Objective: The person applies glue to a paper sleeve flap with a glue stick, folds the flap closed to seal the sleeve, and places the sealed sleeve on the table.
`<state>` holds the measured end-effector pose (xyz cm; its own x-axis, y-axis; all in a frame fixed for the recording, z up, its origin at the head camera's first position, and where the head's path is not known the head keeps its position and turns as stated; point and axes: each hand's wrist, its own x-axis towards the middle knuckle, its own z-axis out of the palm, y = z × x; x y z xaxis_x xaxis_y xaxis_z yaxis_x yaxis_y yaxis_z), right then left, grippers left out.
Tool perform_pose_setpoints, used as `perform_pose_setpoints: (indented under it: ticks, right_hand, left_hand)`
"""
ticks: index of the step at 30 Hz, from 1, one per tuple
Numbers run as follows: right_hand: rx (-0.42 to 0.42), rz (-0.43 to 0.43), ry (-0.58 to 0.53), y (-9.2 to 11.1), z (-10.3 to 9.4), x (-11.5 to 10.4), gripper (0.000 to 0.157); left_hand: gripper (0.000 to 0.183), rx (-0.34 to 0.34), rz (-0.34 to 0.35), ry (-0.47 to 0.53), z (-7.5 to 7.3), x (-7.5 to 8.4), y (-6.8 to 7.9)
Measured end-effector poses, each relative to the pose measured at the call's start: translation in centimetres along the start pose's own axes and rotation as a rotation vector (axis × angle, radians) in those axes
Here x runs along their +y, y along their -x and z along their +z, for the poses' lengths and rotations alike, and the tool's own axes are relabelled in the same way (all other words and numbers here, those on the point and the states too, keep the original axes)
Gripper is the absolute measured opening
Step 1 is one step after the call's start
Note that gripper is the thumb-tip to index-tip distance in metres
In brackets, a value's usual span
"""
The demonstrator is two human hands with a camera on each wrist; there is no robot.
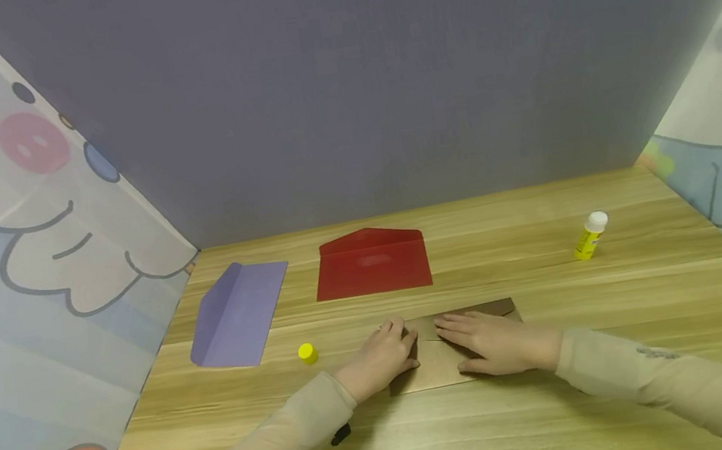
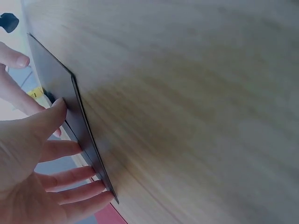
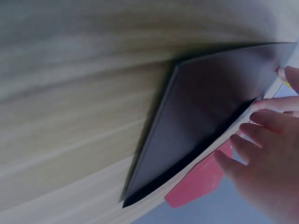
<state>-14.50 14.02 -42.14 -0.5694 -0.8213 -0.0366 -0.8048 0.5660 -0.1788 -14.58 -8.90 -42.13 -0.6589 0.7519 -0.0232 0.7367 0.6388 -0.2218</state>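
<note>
A brown envelope [image 1: 429, 376] lies on the wooden table with its flap folded over along the far side. My left hand [image 1: 383, 354] rests on the left end, fingers relaxed and fingertips at the flap. Extended fingers of my right hand [image 1: 491, 343] touch the flap nearer its right end, the thumb lower on the envelope's body. In the right wrist view, a dark gap shows under the flap's edge on the envelope [image 3: 210, 102]. The left wrist view shows the thumb and spread fingertips against the envelope [image 2: 52, 70].
Beyond the hands lies an open-flapped red envelope [image 1: 371, 273], with a purple envelope [image 1: 244, 320] to its left. A yellow cap [image 1: 308, 353] sits left of the left hand. The yellow glue stick [image 1: 589, 241] stands at back right. A small black object [image 1: 340, 435] lies by the left sleeve.
</note>
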Motion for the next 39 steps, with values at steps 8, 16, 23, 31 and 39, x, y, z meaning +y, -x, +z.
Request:
perform_pose_setpoints:
  ticks: [8,16,23,31,39]
  right_hand:
    - [-0.082,0.028,0.003,-0.1,0.6,-0.5,0.062]
    - [-0.09,0.04,-0.04,0.1,0.3,-0.6,0.063]
    - [-0.079,0.038,-0.074,0.6,0.1,-0.3,0.06]
    - [-0.057,0.042,-0.104,1.5,0.3,0.5,0.058]
    - [-0.045,0.053,-0.124,2.2,0.4,1.1,0.056]
  left_hand:
    - [0.049,0.0,0.005,0.013,0.0,0.1,-0.1]
    - [0.049,0.013,0.004,0.006,0.1,0.2,0.0]
    - [0.048,0.029,0.007,0.0,0.2,0.1,0.0]
    - [0.049,0.031,0.012,0.008,0.2,-0.1,0.1]
    - [0.049,0.024,0.013,0.002,0.3,-0.1,0.1]
